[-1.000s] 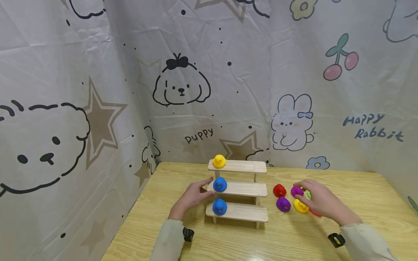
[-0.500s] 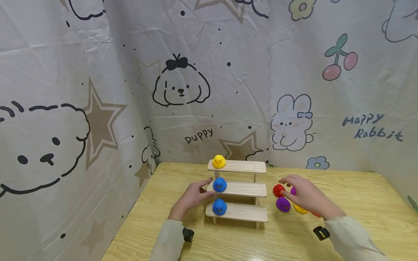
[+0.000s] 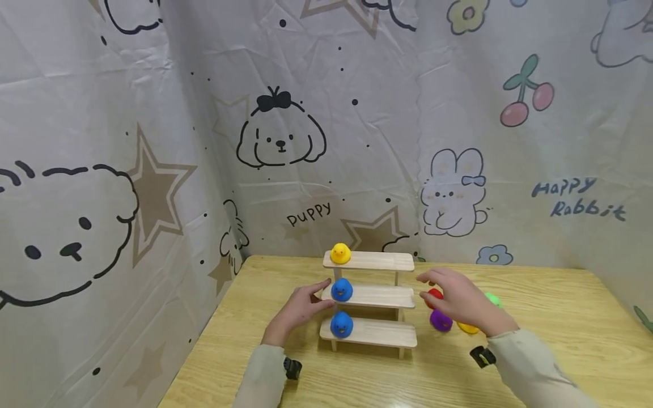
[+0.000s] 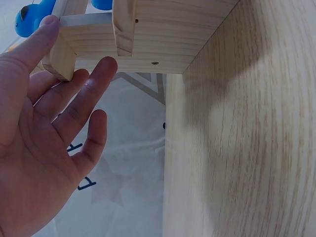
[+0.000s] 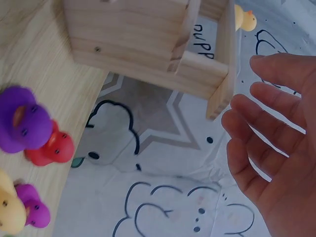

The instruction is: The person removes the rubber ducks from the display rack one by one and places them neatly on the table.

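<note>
A three-tier wooden shelf [image 3: 377, 296] stands on the table. A yellow toy duck [image 3: 340, 254] sits at the left end of its top tier. Below it are a blue duck [image 3: 342, 289] on the middle tier and another blue duck [image 3: 341, 324] on the bottom one. My left hand [image 3: 300, 309] holds the left end of the middle board between thumb and fingers; the left wrist view shows the thumb [image 4: 37, 42] against the board. Off the shelf's right side, my right hand [image 3: 466, 300] hovers with spread fingers, holding nothing. It partly covers a red duck [image 3: 435, 298].
On the table [image 3: 561, 317], right of the shelf, are a purple duck [image 3: 441, 320], a partly covered yellow duck [image 3: 468, 327] and a green duck [image 3: 493, 300]. A magenta duck [image 5: 37, 205] shows in the right wrist view. A printed cloth [image 3: 357, 141] hangs behind.
My right hand has moved left from above the loose ducks toward the shelf's right end, uncovering the green duck. My left hand stays at the shelf.
</note>
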Available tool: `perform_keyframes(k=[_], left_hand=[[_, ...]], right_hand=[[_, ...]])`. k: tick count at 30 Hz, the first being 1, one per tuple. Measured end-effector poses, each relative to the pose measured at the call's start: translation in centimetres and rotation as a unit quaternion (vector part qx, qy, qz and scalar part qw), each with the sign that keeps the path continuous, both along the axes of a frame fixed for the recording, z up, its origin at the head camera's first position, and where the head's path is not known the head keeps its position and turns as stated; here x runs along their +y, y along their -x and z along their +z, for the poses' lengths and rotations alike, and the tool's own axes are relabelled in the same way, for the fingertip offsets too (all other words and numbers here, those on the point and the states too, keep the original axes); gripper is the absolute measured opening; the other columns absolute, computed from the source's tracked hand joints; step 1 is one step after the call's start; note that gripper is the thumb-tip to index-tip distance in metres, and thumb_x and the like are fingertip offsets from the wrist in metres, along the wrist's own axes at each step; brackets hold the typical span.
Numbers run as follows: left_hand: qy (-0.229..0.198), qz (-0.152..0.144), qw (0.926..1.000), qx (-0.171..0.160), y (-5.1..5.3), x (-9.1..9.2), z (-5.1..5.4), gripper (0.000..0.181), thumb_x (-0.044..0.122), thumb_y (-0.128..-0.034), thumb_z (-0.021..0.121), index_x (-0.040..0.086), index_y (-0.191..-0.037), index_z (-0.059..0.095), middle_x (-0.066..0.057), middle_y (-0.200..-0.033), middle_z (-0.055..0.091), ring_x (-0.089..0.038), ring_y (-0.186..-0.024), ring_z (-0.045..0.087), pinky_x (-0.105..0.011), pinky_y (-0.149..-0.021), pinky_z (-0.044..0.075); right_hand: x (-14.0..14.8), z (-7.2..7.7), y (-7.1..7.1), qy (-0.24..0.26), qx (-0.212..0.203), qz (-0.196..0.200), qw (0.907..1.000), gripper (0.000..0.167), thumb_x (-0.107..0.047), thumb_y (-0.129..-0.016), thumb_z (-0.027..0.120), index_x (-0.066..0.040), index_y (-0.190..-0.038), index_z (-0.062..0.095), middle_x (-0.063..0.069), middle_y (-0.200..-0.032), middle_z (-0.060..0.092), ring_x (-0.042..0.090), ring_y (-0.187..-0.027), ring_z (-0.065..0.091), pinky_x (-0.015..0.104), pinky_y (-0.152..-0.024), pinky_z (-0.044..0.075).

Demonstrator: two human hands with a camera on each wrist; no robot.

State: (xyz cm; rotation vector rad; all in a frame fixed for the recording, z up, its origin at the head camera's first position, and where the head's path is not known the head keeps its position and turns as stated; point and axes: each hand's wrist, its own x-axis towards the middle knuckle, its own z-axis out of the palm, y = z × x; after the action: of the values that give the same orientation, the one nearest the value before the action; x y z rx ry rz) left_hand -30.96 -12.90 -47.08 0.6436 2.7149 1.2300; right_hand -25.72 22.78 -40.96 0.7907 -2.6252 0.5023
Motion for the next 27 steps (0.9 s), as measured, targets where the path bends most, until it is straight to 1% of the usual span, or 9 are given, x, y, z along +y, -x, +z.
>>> perform_keyframes(k=[3,8,14,21,23,27], left_hand=[[-0.002,-0.001,1.0000,0.002,0.0,-0.1,-0.1,0.065,0.045,-0.0889,0.061,0.014,-0.143,0.044,-0.006,-0.136,0.052,-0.010,-0.080,0.058,-0.029,-0.071,0.049],[-0.004,-0.001,1.0000,0.004,0.0,-0.1,0.0,0.066,0.046,-0.0891,0.061,0.013,-0.143,0.044,-0.005,-0.136,0.052,-0.011,-0.080,0.058,-0.029,-0.071,0.049],[0.001,0.002,1.0000,0.002,0.0,-0.1,0.0,0.064,0.046,-0.0894,0.061,0.015,-0.143,0.044,-0.004,-0.136,0.052,-0.011,-0.081,0.057,-0.029,-0.071,0.049],[0.003,-0.003,0.9999,0.010,-0.2,-0.1,0.2,0.065,0.045,-0.0903,0.060,0.012,-0.143,0.043,-0.005,-0.135,0.053,-0.012,-0.079,0.056,-0.029,-0.070,0.048],[0.004,-0.003,0.9999,0.009,-0.2,-0.1,0.1,0.065,0.045,-0.0905,0.060,0.012,-0.143,0.043,-0.005,-0.135,0.053,-0.012,-0.078,0.056,-0.029,-0.070,0.048],[0.002,-0.001,1.0000,0.005,-0.3,-0.1,0.0,0.064,0.045,-0.0908,0.060,0.013,-0.144,0.043,-0.004,-0.135,0.053,-0.012,-0.078,0.055,-0.029,-0.070,0.048]], right_hand=[[-0.8,0.3,0.2,0.004,0.015,0.016,0.9998,0.027,-0.015,-0.082,0.074,-0.008,-0.107,0.066,0.005,-0.102,0.066,0.019,-0.087,0.062,0.037,-0.074,0.052],[-1.9,0.8,0.4,0.004,0.041,0.040,0.9983,0.026,-0.014,-0.082,0.074,-0.007,-0.106,0.066,0.003,-0.098,0.066,0.018,-0.086,0.060,0.037,-0.074,0.050],[-3.1,0.8,0.9,0.008,0.051,0.060,0.9969,0.026,-0.013,-0.082,0.074,-0.007,-0.105,0.066,0.002,-0.095,0.064,0.018,-0.084,0.060,0.036,-0.073,0.050],[-4.4,0.9,1.4,0.020,0.067,0.077,0.9945,0.027,-0.016,-0.081,0.075,-0.006,-0.105,0.066,0.002,-0.096,0.063,0.017,-0.085,0.059,0.035,-0.075,0.050],[-4.8,1.0,1.4,0.018,0.067,0.078,0.9945,0.028,-0.016,-0.081,0.075,-0.006,-0.105,0.066,0.003,-0.097,0.064,0.016,-0.086,0.058,0.036,-0.077,0.049],[-5.6,1.1,1.5,0.011,0.043,0.078,0.9960,0.028,-0.017,-0.082,0.075,-0.006,-0.106,0.065,0.005,-0.100,0.064,0.018,-0.087,0.059,0.038,-0.078,0.050]])
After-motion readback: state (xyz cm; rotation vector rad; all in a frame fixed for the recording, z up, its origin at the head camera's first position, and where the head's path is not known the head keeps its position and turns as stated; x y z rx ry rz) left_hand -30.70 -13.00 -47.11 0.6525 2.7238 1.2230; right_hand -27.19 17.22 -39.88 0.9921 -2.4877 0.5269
